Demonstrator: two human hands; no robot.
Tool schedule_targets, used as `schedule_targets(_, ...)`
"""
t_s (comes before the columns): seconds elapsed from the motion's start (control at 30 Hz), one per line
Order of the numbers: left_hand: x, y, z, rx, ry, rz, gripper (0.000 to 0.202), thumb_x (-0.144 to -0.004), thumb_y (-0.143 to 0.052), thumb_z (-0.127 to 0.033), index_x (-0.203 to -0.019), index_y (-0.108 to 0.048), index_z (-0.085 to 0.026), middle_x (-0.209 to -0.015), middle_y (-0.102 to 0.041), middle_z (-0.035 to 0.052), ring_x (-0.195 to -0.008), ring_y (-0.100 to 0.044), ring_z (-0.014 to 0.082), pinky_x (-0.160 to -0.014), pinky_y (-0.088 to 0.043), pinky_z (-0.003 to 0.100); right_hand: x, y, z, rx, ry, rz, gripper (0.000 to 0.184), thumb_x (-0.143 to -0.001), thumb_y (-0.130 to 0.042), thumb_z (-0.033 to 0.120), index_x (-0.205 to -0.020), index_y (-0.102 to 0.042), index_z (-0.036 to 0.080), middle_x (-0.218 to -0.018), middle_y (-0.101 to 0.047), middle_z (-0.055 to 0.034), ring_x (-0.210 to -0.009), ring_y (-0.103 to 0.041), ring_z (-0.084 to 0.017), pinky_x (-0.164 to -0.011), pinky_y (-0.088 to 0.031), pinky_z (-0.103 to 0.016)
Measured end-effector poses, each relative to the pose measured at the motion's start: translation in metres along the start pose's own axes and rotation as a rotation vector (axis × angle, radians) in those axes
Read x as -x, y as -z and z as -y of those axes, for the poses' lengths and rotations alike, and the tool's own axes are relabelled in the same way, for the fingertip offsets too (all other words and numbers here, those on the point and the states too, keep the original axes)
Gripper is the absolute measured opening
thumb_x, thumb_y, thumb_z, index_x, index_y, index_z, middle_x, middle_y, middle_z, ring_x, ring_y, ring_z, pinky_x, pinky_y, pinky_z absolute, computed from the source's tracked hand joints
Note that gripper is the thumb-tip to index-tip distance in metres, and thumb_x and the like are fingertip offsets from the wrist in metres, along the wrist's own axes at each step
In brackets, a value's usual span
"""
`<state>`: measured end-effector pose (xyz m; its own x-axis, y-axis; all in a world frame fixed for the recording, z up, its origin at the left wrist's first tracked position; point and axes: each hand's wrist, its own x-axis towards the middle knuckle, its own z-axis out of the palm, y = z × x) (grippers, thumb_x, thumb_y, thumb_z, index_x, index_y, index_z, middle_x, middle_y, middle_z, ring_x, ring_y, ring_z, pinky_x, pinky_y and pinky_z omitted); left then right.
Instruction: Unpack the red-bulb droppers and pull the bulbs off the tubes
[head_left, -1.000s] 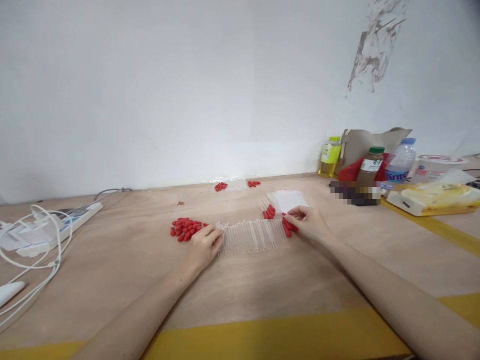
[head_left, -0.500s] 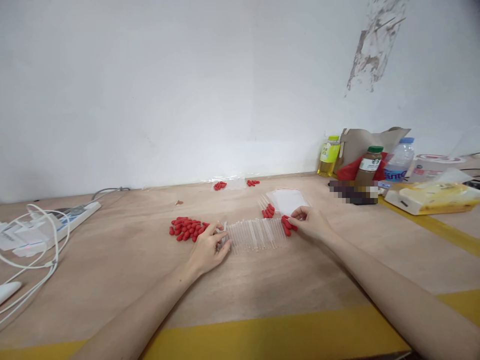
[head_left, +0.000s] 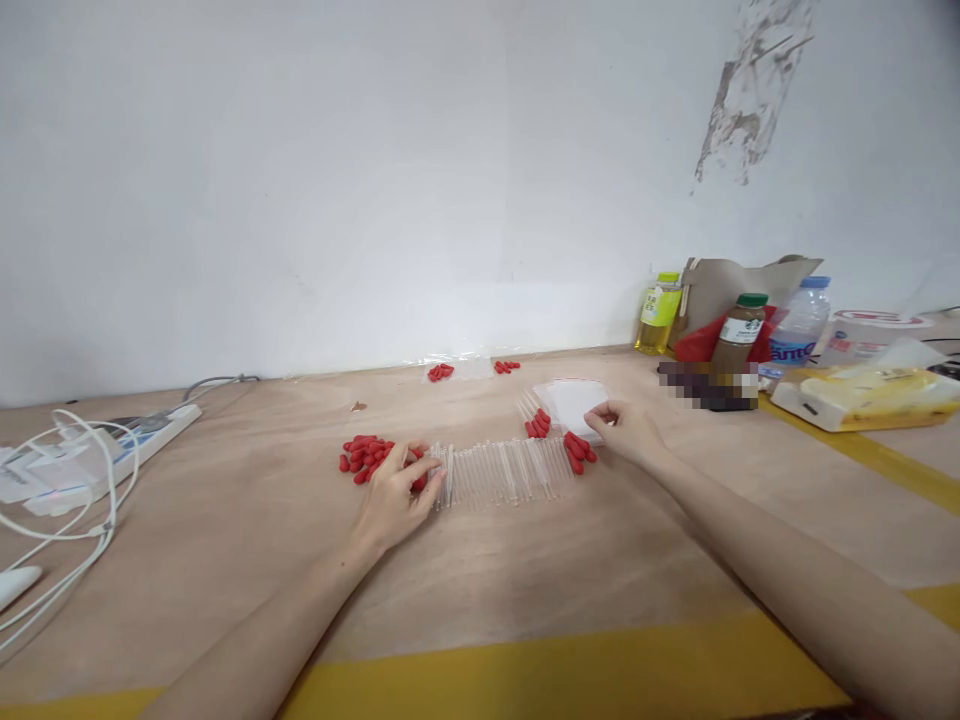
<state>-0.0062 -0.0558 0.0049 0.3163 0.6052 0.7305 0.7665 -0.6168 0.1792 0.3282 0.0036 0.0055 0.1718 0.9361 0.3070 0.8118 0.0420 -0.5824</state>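
Observation:
A row of clear thin tubes (head_left: 504,472) lies side by side on the wooden table (head_left: 480,580). My left hand (head_left: 394,492) rests at the row's left end, fingers curled over red rubber caps at the edge of a red cap pile (head_left: 369,455). My right hand (head_left: 624,430) is past the row's right end, fingers pinched at the edge of a small stack of clear plastic bags (head_left: 574,400). A few capped tubes with red bulbs (head_left: 577,452) lie just left of that hand, and more red bulbs (head_left: 537,423) lie behind the row.
A white power strip (head_left: 112,450) with looping white cables sits at the left. Two small red cap heaps (head_left: 441,372) lie by the wall. At the right stand bottles (head_left: 660,313), a paper bag (head_left: 739,285) and a tissue pack (head_left: 870,395). Yellow tape (head_left: 570,670) lines the near edge.
My left hand slid left from the tube row's end onto the red caps. My right hand moved up from the capped tubes to the plastic bags.

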Motion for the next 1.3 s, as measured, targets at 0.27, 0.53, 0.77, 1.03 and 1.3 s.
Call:
schedule_targets(0.27, 0.004, 0.006, 0.000, -0.027, -0.024, 0.012, 0.017, -0.078, -0.053, -0.025, -0.084, -0.067, -0.018, -0.098, -0.055, 0.0087, -0.082, -0.055, 0.0176, -0.073, -0.049, 0.034, -0.012, -0.017, 0.070, 0.242, 0.046, 0.155, 0.016, -0.065, -0.058, 0.036, -0.062, -0.066, 0.022, -0.063, -0.064, -0.0016, -0.074, -0.057, -0.019, -0.075, -0.031, -0.035)
schedule_targets(0.53, 0.006, 0.006, 0.001, -0.003, -0.020, 0.052, 0.017, -0.079, -0.053, -0.025, -0.084, -0.067, -0.018, -0.099, -0.054, 0.0090, -0.081, -0.055, 0.0169, -0.072, -0.048, 0.034, -0.024, -0.047, 0.101, 0.441, -0.042, 0.195, 0.031, -0.055, -0.068, 0.025, -0.085, -0.064, 0.016, -0.085, -0.064, -0.0107, -0.088, -0.056, -0.025, -0.079, -0.028, -0.039)
schedule_targets(0.77, 0.006, 0.008, 0.001, 0.008, -0.007, 0.068, 0.017, -0.078, -0.053, -0.024, -0.084, -0.068, -0.018, -0.098, -0.054, 0.0091, -0.081, -0.055, 0.0171, -0.070, -0.048, 0.032, -0.032, -0.049, 0.112, 0.491, -0.081, 0.242, 0.030, -0.050, -0.068, 0.011, -0.079, -0.063, 0.013, -0.081, -0.064, -0.0101, -0.084, -0.059, -0.026, -0.078, -0.030, -0.039)
schedule_targets(1.03, 0.006, 0.012, 0.000, -0.042, -0.004, 0.022, 0.035, -0.079, -0.052, -0.024, -0.114, -0.053, -0.020, -0.104, -0.052, 0.0086, -0.097, -0.049, 0.0208, -0.084, -0.042, 0.037, -0.003, -0.004, 0.109, 0.393, 0.167, 0.104, 0.020, -0.082, -0.039, 0.024, -0.088, -0.056, 0.015, -0.090, -0.063, -0.0106, -0.090, -0.055, -0.024, -0.078, -0.030, -0.039)
schedule_targets(1.3, 0.004, 0.010, -0.017, -0.052, -0.148, 0.021, 0.036, -0.078, -0.057, -0.028, -0.113, -0.053, -0.022, -0.106, -0.054, 0.0084, -0.099, -0.047, 0.0223, -0.086, -0.036, 0.039, 0.074, -0.016, 0.065, -0.038, 0.843, -0.127, 0.009, -0.083, -0.050, 0.025, -0.086, -0.058, 0.021, -0.077, -0.065, -0.0008, -0.078, -0.054, -0.015, -0.080, -0.029, -0.033)
